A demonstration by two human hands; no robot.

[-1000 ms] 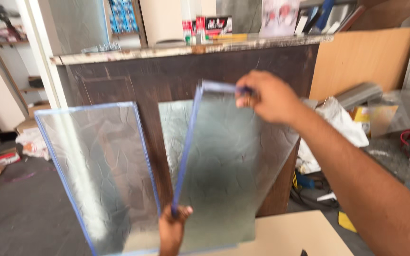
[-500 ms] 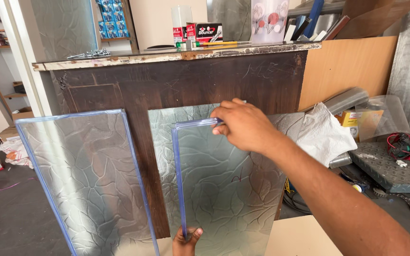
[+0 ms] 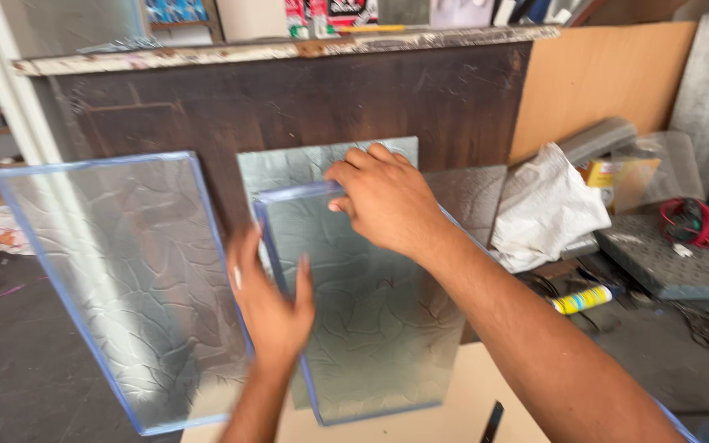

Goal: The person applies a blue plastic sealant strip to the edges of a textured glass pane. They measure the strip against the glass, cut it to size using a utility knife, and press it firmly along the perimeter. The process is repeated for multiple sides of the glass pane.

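A textured glass pane [image 3: 371, 328] with blue edges stands upright on a pale board [image 3: 469, 418], leaning toward a dark wooden counter front [image 3: 289, 107]. My right hand [image 3: 383, 197] grips its top edge. My left hand [image 3: 271, 299] presses flat against its left edge, fingers apart. Behind it stands another patterned pane [image 3: 289, 164]. A third, larger pane [image 3: 125, 279] leans to the left, just beside my left hand.
A crumpled white bag [image 3: 547, 205] lies to the right, next to a yellow tube [image 3: 582, 300], a grey mat [image 3: 666, 258] and red cable [image 3: 687, 220]. A plywood sheet [image 3: 592, 78] leans at the back right. Bottles stand on the counter top [image 3: 305, 16].
The held pane has been lowered and turned flatter toward the counter. My left hand rose from the pane's bottom edge to its left side. The view dropped lower.
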